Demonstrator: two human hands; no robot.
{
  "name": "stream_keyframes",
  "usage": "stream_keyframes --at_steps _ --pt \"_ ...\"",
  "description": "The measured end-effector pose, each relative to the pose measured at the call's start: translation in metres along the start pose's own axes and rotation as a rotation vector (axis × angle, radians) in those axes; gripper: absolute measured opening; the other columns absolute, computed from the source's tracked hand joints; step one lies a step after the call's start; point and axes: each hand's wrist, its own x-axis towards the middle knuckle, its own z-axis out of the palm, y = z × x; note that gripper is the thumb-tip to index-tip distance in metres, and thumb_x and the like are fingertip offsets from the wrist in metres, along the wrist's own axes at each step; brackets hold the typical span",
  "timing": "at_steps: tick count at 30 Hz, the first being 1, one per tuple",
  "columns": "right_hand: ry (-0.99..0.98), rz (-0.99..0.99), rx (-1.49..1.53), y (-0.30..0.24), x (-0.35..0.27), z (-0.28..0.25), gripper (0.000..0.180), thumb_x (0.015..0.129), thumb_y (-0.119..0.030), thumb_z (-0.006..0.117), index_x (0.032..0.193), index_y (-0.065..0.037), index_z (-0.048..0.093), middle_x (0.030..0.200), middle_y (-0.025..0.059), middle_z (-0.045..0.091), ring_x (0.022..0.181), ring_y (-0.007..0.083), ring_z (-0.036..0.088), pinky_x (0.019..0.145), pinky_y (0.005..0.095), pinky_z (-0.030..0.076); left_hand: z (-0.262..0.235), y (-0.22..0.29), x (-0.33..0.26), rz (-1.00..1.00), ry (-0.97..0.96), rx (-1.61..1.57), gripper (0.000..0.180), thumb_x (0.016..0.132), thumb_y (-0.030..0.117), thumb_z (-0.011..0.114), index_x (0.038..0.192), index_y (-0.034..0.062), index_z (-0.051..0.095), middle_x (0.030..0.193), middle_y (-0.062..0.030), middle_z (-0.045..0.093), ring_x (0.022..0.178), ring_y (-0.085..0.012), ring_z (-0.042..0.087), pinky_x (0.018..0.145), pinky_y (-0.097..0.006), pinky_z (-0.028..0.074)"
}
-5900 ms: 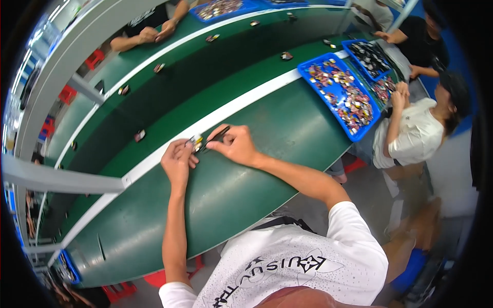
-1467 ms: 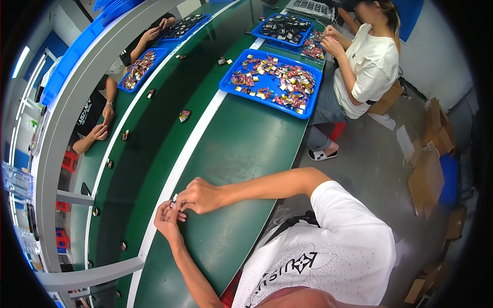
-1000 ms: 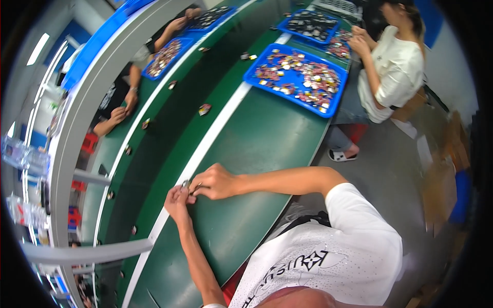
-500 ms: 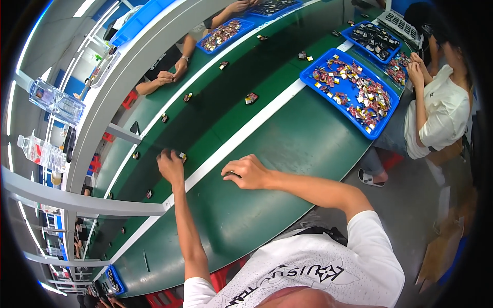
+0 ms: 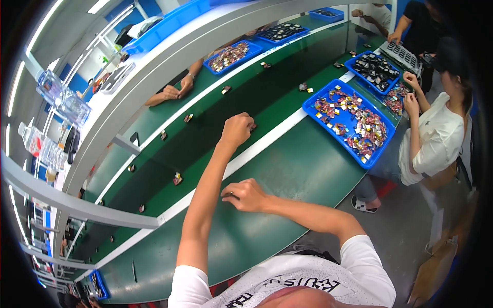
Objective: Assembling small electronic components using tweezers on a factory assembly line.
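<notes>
My left hand (image 5: 237,129) reaches over the dark green belt, fingers closed at a small reddish-black part (image 5: 253,126) that is mostly hidden by them. Over the near green worktop (image 5: 277,164), my right hand (image 5: 247,195) pinches a small dark, thin piece (image 5: 233,195); its exact kind is too small to make out. Several similar small parts lie spaced along the belt, among them one with a yellow and white patch (image 5: 177,178) left of my left forearm.
A blue tray (image 5: 319,119) of reddish parts stands at right, beside a blue tray of black parts (image 5: 373,72). A co-worker in white (image 5: 436,133) sits there. Across the belt are a co-worker's hands (image 5: 177,92) and another tray (image 5: 209,65). A grey frame post (image 5: 102,204) crosses at left.
My left hand has moved right and away from me along the belt, from beside one part to another. My right hand stays over the worktop with its dark piece. The view has shifted slightly.
</notes>
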Motion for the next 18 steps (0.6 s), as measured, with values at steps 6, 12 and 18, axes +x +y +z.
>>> stream_keyframes --at_steps 6,12,18 --pt "0.001 0.049 0.023 0.002 -0.001 0.003 0.014 0.078 -0.007 0.078 0.087 -0.003 0.068 0.083 0.0107 0.074 0.069 0.0329 0.07 0.061 0.0412 0.056 0.026 -0.014 0.018 0.023 -0.298 0.2 0.029 0.075 -0.004 0.063 0.095 0.0097 0.079 0.103 -0.0069 0.073 0.097 -0.0321 0.07 0.081 -0.044 0.057" --pt "-0.028 0.059 0.03 0.003 0.001 -0.003 0.01 0.079 -0.008 0.079 0.085 -0.004 0.071 0.08 0.0094 0.074 0.063 0.0304 0.069 0.058 0.0391 0.055 0.02 -0.019 0.024 -0.067 -0.345 0.209 0.024 0.074 -0.002 0.064 0.093 0.0079 0.075 0.099 -0.01 0.074 0.096 -0.0321 0.071 0.08 -0.044 0.057" --pt "-0.007 0.043 0.034 0.006 0.001 0.003 0.01 0.08 -0.009 0.076 0.083 -0.005 0.068 0.078 0.0095 0.072 0.06 0.0308 0.066 0.055 0.0407 0.052 0.013 -0.053 0.008 -0.377 -0.299 -0.012 0.015 0.072 0.007 0.07 0.087 0.0077 0.07 0.089 -0.0107 0.073 0.093 -0.032 0.071 0.08 -0.044 0.056"
